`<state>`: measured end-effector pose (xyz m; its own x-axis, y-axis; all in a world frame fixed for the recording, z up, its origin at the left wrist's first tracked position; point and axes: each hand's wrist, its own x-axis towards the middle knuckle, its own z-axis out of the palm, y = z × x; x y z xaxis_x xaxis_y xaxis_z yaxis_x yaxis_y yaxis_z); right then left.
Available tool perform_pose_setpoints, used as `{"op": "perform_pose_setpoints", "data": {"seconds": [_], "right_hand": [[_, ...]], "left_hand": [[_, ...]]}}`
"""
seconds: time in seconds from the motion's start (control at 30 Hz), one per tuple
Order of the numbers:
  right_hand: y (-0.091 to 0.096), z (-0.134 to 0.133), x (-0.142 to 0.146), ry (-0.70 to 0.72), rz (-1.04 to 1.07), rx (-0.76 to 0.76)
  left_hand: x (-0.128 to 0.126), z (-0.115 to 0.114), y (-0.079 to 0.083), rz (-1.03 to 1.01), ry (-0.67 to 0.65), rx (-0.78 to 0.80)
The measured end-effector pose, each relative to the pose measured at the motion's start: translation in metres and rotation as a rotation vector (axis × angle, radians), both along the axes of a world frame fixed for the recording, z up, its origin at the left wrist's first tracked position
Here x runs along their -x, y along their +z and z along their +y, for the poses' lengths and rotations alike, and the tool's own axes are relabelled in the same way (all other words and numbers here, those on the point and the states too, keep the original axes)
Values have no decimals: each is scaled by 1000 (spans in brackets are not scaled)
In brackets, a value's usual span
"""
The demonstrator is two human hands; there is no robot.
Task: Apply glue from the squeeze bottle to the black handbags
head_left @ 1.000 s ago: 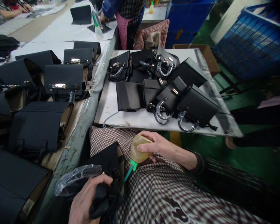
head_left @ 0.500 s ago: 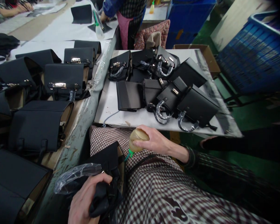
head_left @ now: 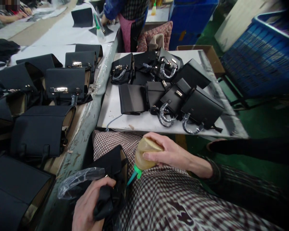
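Nearest, the left hand (head_left: 93, 200) curls round a loose bunch of black material (head_left: 103, 205) at the side of a boxy black handbag (head_left: 108, 163), held low over the lap. A handle in clear plastic wrap (head_left: 80, 178) juts out on that hand's left. The right hand (head_left: 170, 152), slightly farther out, grips a soft amber squeeze bottle (head_left: 143, 157) between thumb and fingers; its green nozzle (head_left: 135, 175) slants down to the handbag's side edge, just right of the left hand — whether the tip touches, I cannot tell.

Too hard a squeeze could flood that edge, and the liquid might run onto the black face or drip on the brown-and-white checked apron (head_left: 156, 199) beneath. If the left hand slackened, the handbag could tilt and the nozzle smear off line.

Left of the hands, a long tabletop with a scuffed grey-green edge (head_left: 86, 118) carries black handbags (head_left: 38, 130) in loose rows. Beyond the right hand, a white tabletop (head_left: 104, 118) bears a cluster of black bags (head_left: 179, 96) — several with wrapped handles. Farther off are a blue plastic basket (head_left: 262, 57), right, over a green floor (head_left: 250, 118), and a co-worker's blue sleeve (head_left: 113, 8).
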<state>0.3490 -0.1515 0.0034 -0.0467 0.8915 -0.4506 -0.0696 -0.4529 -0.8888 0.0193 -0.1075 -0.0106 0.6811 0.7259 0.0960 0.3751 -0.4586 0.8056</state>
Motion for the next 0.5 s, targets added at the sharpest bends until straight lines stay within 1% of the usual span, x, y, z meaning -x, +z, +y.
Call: {"op": "perform_pose_setpoints", "data": {"seconds": [0.17,0.27,0.4,0.5], "right_hand": [[14,-5,4,19,111,9],[19,-7,6,8,131,9],[12,-5,4,22,130,19],[4,0,1,26,78,38]], "left_hand": [[2,1,0,73,-65,-71],[4,1,2,83,-63,-82],[6,2,4,90,-50,-70],[5,1,2,89,-47,-49]]}}
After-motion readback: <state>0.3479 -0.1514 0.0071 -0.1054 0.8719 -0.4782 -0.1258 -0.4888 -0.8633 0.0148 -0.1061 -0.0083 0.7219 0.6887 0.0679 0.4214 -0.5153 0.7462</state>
